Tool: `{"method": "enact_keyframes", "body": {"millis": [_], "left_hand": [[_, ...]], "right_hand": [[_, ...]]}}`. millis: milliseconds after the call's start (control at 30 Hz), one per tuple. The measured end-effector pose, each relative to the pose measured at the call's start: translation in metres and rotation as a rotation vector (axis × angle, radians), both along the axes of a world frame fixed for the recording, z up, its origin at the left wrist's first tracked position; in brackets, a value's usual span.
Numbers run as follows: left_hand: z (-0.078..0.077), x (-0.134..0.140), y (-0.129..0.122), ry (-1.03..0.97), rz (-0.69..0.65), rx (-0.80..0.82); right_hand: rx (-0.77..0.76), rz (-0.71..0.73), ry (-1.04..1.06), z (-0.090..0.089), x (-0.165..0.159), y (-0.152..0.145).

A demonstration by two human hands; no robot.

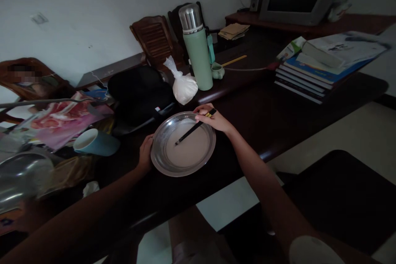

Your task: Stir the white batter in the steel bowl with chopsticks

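Note:
A round metal basin [159, 166] sits near the front edge of the dark table, with a pale, milky mixture [190, 150] in its bottom. Fingers of my left hand [146, 151] are wrapped against the basin's left side. At the far right rim, my right hand [213, 119] grips a pair of black chopsticks [192, 130] with gold bands near the top. Their lower tips slant down to the left and touch the mixture. Some right-hand fingers lie at the rim; I cannot tell how firmly they press it. Just behind the basin stands a tied plastic bag of white powder [185, 88].
Behind are a green thermos [198, 57] and a small green cup [218, 71]. A black bag [137, 95], a blue mug [97, 142] and another metal bowl [23, 177] crowd the left. Stacked books [305, 78] lie right. A person [31, 82] is at far left.

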State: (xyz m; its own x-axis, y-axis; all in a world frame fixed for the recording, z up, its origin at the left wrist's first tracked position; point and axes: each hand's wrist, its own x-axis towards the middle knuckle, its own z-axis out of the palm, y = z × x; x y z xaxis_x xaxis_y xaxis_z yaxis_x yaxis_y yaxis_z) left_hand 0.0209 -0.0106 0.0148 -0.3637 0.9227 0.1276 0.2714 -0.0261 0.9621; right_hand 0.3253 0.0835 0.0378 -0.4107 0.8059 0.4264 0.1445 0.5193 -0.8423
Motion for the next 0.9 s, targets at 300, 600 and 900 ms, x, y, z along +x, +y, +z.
{"method": "enact_keyframes", "body": {"millis": [300,600,900], "left_hand": [[0.000,-0.003,0.000,0.015,-0.025,-0.004],[-0.005,-0.005,0.001,-0.005,-0.013,-0.014],[0.000,0.000,0.000,0.031,0.007,0.006]], "right_hand": [[-0.004,0.009,0.057,0.001,0.004,0.000],[0.027,-0.152,0.067,-0.002,0.009,0.006],[0.010,-0.022,0.010,-0.001,-0.003,0.000]]}}
